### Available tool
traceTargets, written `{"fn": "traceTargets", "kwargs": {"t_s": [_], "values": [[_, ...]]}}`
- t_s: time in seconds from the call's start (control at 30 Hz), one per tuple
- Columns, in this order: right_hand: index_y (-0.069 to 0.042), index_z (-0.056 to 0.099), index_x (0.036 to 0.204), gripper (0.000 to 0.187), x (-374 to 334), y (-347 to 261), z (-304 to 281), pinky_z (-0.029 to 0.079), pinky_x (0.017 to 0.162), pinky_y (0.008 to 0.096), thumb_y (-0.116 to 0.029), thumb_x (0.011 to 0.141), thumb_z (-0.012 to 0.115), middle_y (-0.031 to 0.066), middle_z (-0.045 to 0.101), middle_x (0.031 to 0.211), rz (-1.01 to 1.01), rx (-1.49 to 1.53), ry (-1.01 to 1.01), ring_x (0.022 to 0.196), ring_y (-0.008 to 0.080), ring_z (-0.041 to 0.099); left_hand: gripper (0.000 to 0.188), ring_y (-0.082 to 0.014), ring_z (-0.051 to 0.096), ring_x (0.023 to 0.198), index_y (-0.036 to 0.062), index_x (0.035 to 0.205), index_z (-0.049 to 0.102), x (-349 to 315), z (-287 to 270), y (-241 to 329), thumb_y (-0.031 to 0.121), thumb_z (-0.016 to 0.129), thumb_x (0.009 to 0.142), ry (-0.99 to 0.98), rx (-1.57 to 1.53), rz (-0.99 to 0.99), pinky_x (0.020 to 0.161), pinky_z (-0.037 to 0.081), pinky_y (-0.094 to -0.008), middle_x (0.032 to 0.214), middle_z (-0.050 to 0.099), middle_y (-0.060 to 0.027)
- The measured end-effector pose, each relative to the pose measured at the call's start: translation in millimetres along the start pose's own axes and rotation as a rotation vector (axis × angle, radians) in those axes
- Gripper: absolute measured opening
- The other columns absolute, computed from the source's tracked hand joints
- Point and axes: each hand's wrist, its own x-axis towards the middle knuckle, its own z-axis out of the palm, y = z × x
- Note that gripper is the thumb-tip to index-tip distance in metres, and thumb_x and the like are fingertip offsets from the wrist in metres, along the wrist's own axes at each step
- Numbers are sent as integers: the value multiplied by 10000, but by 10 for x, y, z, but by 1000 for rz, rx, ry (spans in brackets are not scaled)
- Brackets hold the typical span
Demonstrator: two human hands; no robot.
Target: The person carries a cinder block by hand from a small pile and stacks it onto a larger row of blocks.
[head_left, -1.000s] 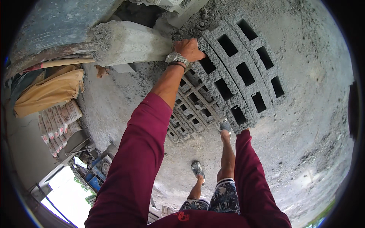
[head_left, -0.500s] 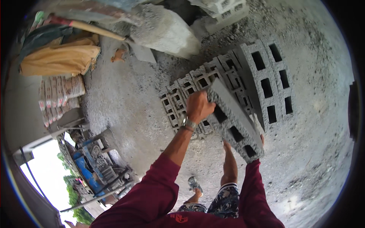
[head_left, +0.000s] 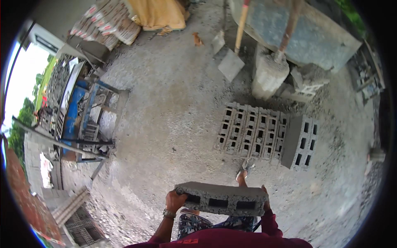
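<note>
A grey hollow concrete block (head_left: 223,191) with three rectangular holes is held in front of my body, roughly level from left to right. My left hand (head_left: 176,201) is closed round its left end, fingers at the nearest hole, a watch on that wrist. At the block's right end, my right hand (head_left: 266,197) grips the end face; most of its fingers are hidden behind the block. Beyond, to the right, rows of similar concrete blocks (head_left: 252,131) stand packed together on the ground, with taller blocks (head_left: 298,142) at their right end.
A blue metal machine (head_left: 78,120) stands at the left. Stacked sacks (head_left: 108,22) and a tan tarp (head_left: 160,14) are at the far left. Long-handled tools lean by a rough concrete lump (head_left: 269,74). A small brown animal (head_left: 197,39) is on the ground far off.
The concrete block has come away from beside the block rows, turned from steeply slanted to level, and is now close to my body. My view has swung left; both hands keep their hold.
</note>
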Motion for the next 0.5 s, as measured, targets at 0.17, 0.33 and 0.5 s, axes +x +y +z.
{"fn": "traceTargets", "kwargs": {"t_s": [0.17,0.33,0.5], "values": [[-24,601,1040,549,-641,749,1980,505,767,340,-531,926,424,93,640,897,97,-323,-75,790,214,621,384,-362,636,601,-55,651,625,-1027,-863,-1672,322,692,621,161,-258,-280,574,482,-440,615,600,-245],[-13,583,1101,565,-590,2018,2953,505,835,373,-525,914,433,139,638,1014,121,-634,-295,902,258,627,435,-356,621,567,-60,612,612,-1930,-1726,-3065,368,689,622,319,-600,-456,565,476,-434,579,582,-253],[-61,536,1201,577,-399,3239,3803,510,798,342,-545,892,485,99,622,1030,52,-769,-597,860,222,608,519,-397,648,722,-73,702,647,-2460,-2926,-4133,437,689,616,410,-556,-737,656,506,-436,715,622,-285]]}}
